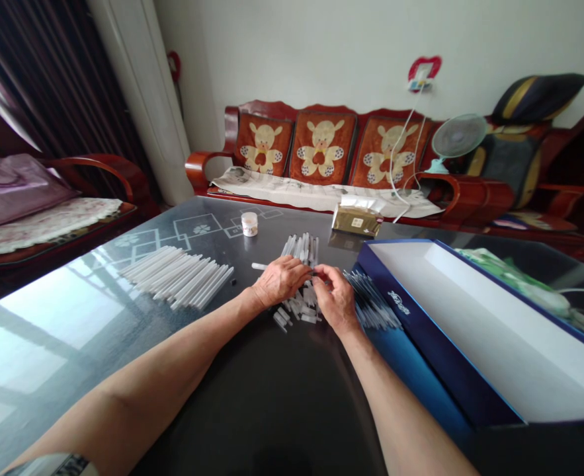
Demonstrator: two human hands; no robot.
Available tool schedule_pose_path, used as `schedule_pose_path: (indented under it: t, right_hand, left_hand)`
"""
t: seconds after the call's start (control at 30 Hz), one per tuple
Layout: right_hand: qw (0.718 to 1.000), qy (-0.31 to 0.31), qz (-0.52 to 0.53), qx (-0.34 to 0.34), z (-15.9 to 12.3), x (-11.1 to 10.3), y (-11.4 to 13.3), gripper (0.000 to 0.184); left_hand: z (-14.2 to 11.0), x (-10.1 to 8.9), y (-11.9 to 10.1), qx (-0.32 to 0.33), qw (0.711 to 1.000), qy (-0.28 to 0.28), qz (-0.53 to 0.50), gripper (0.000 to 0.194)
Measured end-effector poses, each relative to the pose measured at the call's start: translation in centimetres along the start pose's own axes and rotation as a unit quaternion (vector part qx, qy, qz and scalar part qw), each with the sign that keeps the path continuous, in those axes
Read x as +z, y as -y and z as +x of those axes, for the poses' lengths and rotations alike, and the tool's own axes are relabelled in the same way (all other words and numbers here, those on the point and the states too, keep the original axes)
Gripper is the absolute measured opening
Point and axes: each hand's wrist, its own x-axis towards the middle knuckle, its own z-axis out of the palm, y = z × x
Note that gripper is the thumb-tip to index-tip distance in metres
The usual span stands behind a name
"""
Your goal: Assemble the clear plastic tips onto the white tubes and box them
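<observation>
Three batches of thin white sticks sit on this table, as far as I can see. At far left, the glass tabletop (38, 344) is catching window glare, and a fanned row of long sticks (175, 277) lies mid-left, with a small white jar (249, 223) beyond it. At centre, the left hand (279, 281) curves over a messy heap of short pieces (296, 307), and the right hand (336, 299) is close against it. Their fingertips meet as if pinching, but I can't tell what's between them from here. A bunch of sticks (299, 248) lies just past the hands, with a gold packet (357, 220) further up. On the right, a bluish bundle (371, 301) sits right by the blue box (420, 324).

Round sticks on slick glass could easily roll away if a wrist nudges them. The heap and bunch are so close that they could get mixed up, and bumping the box could scatter the bundle.
</observation>
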Motion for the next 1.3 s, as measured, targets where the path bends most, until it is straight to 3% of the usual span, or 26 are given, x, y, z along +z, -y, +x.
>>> schedule_pose_path:
  t: [0.23, 0.43, 0.73, 0.93, 1.13, 1.3]
  right_hand:
    - [0.998, -0.02, -0.062, -0.019, 0.17, -0.2, 0.24, 0.025]
    - [1.0, 0.006, -0.02, -0.02, 0.05, 0.01, -0.16, 0.016]
    - [0.997, -0.013, -0.075, -0.026, 0.25, -0.07, -0.17, 0.027]
    - [0.999, 0.008, -0.037, -0.029, 0.02, -0.01, -0.27, 0.016]
    - [0.996, -0.025, -0.08, -0.008, 0.17, -0.08, -0.28, 0.026]
    - [0.995, -0.001, -0.096, -0.032, 0.24, -0.06, -0.47, 0.029]
  left_hand:
    - [0.09, -0.03, -0.16, 0.015, 1.0, 0.011, 0.008, 0.032]
    - [0.05, -0.03, -0.06, 0.004, 1.0, 0.011, 0.004, 0.032]
    - [0.0, 0.03, -0.03, 0.015, 1.0, 0.011, 0.006, 0.032]
    - [-0.03, 0.05, 0.03, 0.006, 1.0, 0.013, 0.002, 0.032]
    - [-0.04, 0.09, 0.05, 0.012, 1.0, 0.012, -0.004, 0.033]
    - [-0.03, 0.12, 0.03, 0.013, 1.0, 0.02, 0.007, 0.034]
